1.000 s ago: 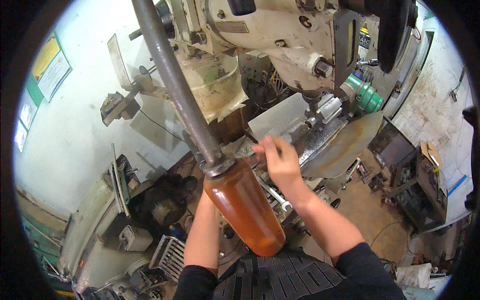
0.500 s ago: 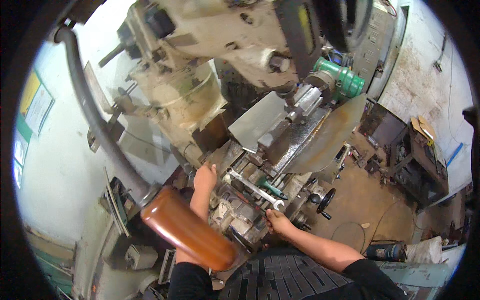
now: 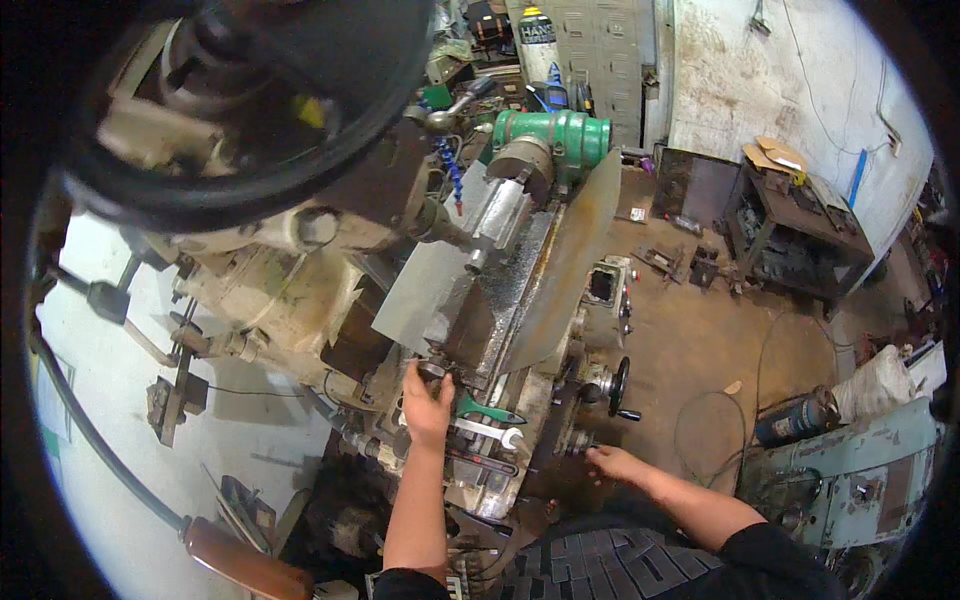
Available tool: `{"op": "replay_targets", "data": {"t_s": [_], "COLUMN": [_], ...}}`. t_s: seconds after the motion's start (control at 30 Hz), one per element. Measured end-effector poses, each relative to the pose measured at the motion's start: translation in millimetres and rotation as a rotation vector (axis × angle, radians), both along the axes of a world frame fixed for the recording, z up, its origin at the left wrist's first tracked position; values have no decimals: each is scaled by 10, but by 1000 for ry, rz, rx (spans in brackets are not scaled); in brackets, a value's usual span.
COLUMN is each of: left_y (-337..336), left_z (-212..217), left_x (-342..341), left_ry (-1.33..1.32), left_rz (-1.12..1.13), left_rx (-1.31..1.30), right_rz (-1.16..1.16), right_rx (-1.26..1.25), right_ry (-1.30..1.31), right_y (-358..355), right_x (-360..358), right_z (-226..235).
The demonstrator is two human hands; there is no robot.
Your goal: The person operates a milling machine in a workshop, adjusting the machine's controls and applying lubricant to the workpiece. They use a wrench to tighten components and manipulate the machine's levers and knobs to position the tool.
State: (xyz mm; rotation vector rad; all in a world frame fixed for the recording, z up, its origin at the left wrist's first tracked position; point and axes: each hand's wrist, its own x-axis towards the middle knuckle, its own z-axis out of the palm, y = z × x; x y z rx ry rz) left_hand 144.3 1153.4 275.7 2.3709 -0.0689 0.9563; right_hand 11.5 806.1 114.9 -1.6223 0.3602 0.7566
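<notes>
I look down on a grimy milling machine (image 3: 300, 290) with a long metal table (image 3: 520, 270). My left hand (image 3: 428, 403) is closed around a small dark round part (image 3: 432, 371) at the near end of the table. My right hand (image 3: 612, 462) rests with fingers spread on the machine's front face, beside a knob (image 3: 578, 440) and below a black handwheel (image 3: 618, 385). A green-handled tool (image 3: 490, 411) and a silver open-ended spanner (image 3: 485, 432) lie just right of my left hand.
A green cylindrical unit (image 3: 555, 135) sits at the table's far end. A long lever with an amber handle (image 3: 245, 572) hangs at lower left. A dark workbench (image 3: 790, 230) stands by the right wall, a cylinder (image 3: 795, 420) and cable lie on the dirt floor.
My view swung to the right and up along the machine. My left hand stays at the table's near end. My right hand moved from the wrench area down to the machine's front face.
</notes>
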Motion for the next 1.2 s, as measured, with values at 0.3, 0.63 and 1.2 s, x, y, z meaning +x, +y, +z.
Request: {"op": "replay_targets", "data": {"t_s": [0.3,0.63,1.2], "left_y": [-67,-264,-391], "left_z": [-63,-140,-320], "left_x": [175,287,637], "left_ry": [329,141,12], "left_rz": [15,429,695], "left_rx": [-851,-68,-226], "right_rz": [-68,-383,-555], "right_rx": [-583,-322,-295], "right_ry": [115,521,436], "right_y": [-2115,-3957,-5564], "right_x": [-942,-2149,-2049], "right_z": [-1305,-1951,-1951]}}
